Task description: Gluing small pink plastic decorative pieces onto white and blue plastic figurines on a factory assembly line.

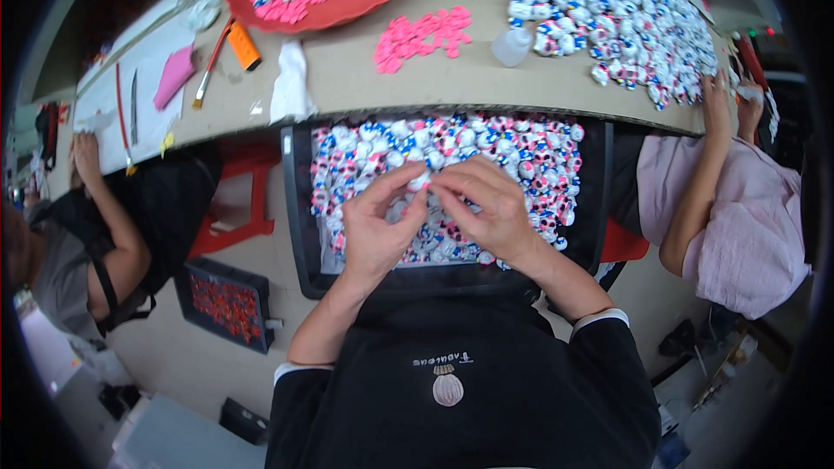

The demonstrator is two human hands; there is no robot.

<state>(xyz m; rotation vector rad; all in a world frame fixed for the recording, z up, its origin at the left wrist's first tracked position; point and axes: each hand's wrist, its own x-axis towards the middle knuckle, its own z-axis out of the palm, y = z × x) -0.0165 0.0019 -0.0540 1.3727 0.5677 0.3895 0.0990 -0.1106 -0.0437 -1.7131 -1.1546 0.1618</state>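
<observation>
Between the thumb and forefinger of my left hand is a small white figure piece, its details too small to tell. My right hand is closed in a pinch right beside it, fingertips touching or nearly touching the piece. Whatever lies in the right fingertips is hidden. Both hands are over a black crate filled with many small white, blue and pink figure pieces.
On the table stand a red scalloped tray of pink pieces, loose pink pieces, a small translucent bottle and a large heap of white pieces. People sit left and right. A dark bin sits on the floor.
</observation>
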